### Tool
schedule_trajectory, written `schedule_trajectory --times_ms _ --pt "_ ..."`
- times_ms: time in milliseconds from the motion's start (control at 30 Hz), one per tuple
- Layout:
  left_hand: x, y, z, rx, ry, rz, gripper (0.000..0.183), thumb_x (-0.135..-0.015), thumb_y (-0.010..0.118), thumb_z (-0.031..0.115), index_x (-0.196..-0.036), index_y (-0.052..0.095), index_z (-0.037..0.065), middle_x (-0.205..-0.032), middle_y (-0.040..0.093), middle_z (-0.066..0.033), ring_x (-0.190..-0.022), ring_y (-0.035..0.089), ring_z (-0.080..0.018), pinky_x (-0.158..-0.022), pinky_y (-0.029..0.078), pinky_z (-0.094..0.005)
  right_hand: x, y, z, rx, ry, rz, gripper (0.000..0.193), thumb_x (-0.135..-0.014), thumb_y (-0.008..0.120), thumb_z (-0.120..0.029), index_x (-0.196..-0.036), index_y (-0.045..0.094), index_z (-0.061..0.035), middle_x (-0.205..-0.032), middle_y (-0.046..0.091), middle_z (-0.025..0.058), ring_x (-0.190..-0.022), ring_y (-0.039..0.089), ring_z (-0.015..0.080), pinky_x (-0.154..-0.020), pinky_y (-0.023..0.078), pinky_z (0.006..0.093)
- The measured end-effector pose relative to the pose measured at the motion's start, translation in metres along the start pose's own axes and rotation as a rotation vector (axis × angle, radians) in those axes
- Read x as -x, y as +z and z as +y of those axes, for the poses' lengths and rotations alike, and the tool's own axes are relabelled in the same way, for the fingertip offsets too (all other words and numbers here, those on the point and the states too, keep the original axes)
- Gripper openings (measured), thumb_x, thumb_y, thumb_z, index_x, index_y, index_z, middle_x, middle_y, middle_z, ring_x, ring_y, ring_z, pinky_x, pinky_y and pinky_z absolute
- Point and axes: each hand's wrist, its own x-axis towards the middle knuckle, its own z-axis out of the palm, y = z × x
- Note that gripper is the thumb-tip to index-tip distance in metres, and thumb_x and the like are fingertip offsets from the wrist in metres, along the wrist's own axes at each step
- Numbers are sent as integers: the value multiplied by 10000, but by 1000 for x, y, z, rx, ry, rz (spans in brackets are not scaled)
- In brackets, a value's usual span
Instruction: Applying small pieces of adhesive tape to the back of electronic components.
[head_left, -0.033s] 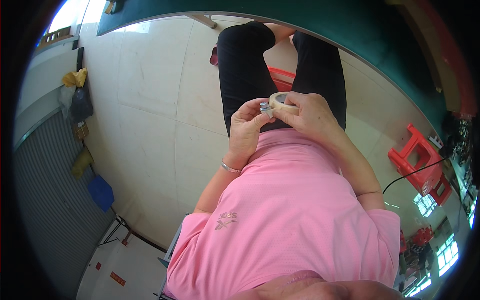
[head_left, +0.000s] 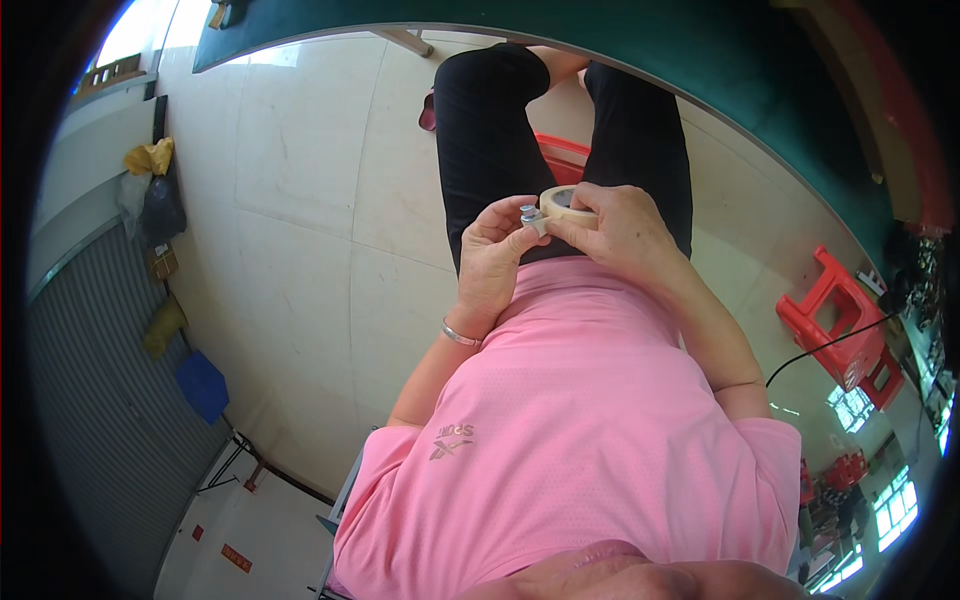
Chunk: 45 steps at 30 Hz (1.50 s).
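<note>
My left hand (head_left: 489, 262) is closed, its thumb and fingers pinching a small silvery metal piece with a round knob-like top (head_left: 528, 212). A roll of cream masking tape (head_left: 546, 205) is in my right hand (head_left: 625, 232), whose fingers reach into the ring while the thumb presses at its near side. Both hands meet in front of my waist, above my lap. At the thumbs a short pale strip (head_left: 541, 228) lies against the metal piece; whether it is still joined to the roll is hard to make out. My fingers hide the lower part of the metal piece.
A green tabletop (head_left: 700, 50) curves across the far side, beyond my knees. Red plastic stools (head_left: 835, 320) stand at the right, with a black cable (head_left: 815, 348) passing over them. Bags (head_left: 162, 205) and a blue object (head_left: 202, 387) lie along the grey ribbed shutter (head_left: 110, 400) at the left.
</note>
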Motion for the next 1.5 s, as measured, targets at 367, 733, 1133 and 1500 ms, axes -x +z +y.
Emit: schedule_trajectory --times_ms 367,733,1133,1500 --pt "2 -3 -3 -80 13 -7 239 -918 678 21 -1151 642 -16 -1017 698 -82 -874 676 -157 -829 567 -294 2 11 12 78 -164 195 382 -809 746 -439 -765 691 -63 -743 699 120 -655 678 287 -630 531 409" --pt "3 1 -5 -80 -22 -30 233 -988 592 61 -1200 638 -27 -1098 696 -111 -905 672 -151 -823 566 -289 -12 10 25 -148 103 -47 512 -708 818 -539 -632 656 -59 -551 613 88 -532 618 227 -537 451 350" --pt "1 -5 -3 -88 -41 -58 261 -913 685 43 -1164 667 -24 -1008 711 -101 -856 657 -138 -777 538 -254 -3 10 19 -295 56 -27 444 -758 824 -431 -726 686 -11 -608 620 93 -542 556 174 -548 418 321" --pt "3 -4 -5 -101 -40 -5 288 -883 708 13 -1159 641 -32 -960 702 -96 -814 675 -145 -763 559 -250 1 0 12 -121 14 -46 351 -824 740 -390 -787 742 -41 -689 687 133 -621 662 283 -612 507 382"
